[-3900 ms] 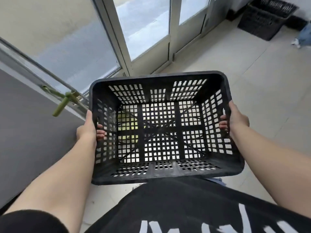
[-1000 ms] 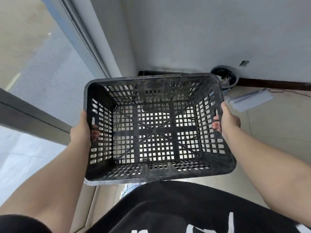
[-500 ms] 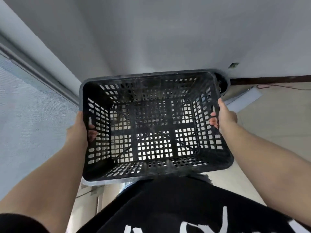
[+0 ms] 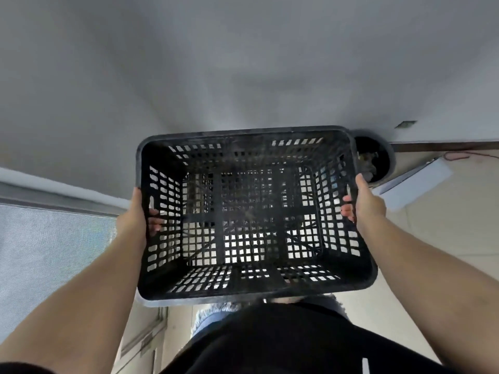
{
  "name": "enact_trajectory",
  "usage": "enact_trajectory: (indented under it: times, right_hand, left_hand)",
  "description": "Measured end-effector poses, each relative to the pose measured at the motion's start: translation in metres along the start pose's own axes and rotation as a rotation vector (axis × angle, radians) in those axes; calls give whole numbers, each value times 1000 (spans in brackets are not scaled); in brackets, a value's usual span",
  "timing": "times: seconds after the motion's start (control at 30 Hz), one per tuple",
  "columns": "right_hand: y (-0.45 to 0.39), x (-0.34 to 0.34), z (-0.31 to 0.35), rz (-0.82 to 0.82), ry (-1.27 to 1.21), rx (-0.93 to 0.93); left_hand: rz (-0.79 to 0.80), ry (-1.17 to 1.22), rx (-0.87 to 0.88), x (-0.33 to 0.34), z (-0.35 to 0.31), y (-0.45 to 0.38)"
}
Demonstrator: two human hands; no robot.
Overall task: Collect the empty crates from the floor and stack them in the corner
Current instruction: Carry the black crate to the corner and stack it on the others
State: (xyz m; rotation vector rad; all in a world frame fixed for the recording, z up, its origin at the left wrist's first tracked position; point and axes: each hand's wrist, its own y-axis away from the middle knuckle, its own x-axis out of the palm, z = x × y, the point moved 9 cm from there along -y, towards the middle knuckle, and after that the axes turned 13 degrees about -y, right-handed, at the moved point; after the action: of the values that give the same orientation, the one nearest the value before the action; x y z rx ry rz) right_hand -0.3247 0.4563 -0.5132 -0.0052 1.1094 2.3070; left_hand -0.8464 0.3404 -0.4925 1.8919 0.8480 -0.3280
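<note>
Crate (image 4: 251, 217), black and empty, gripped by my left hand (image 4: 132, 222) and right hand (image 4: 368, 205), fingers hooked through its sides; I should lower it level, squarely into the corner.

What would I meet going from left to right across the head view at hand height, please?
Frosted window pane → left hand → black crate → right hand → pale flat panel on the floor.
</note>
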Motion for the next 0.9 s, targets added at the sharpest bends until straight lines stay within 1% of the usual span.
enact_trajectory:
  times: [0.1,0.2,0.4,0.5,0.73,0.9]
  right_hand:
    - [-37,23,15,0,44,39]
    - [-70,47,22,-11,79,80]
    - [-128,94,14,-31,96,117]
    - [-155,111,3,-60,131,148]
    - [-204,142,-26,-95,184,160]
    - [-224,150,-48,-116,202,97]
  left_hand:
    - [33,-15,-30,29,-21,-21]
    - [19,-27,-63,52,-38,-47]
    - [-17,-63,-109,90,-55,-106]
    - [-2,-77,-124,112,-59,-138]
    - [17,-109,-164,154,-46,-199]
    - [1,-111,-189,172,-22,-226]
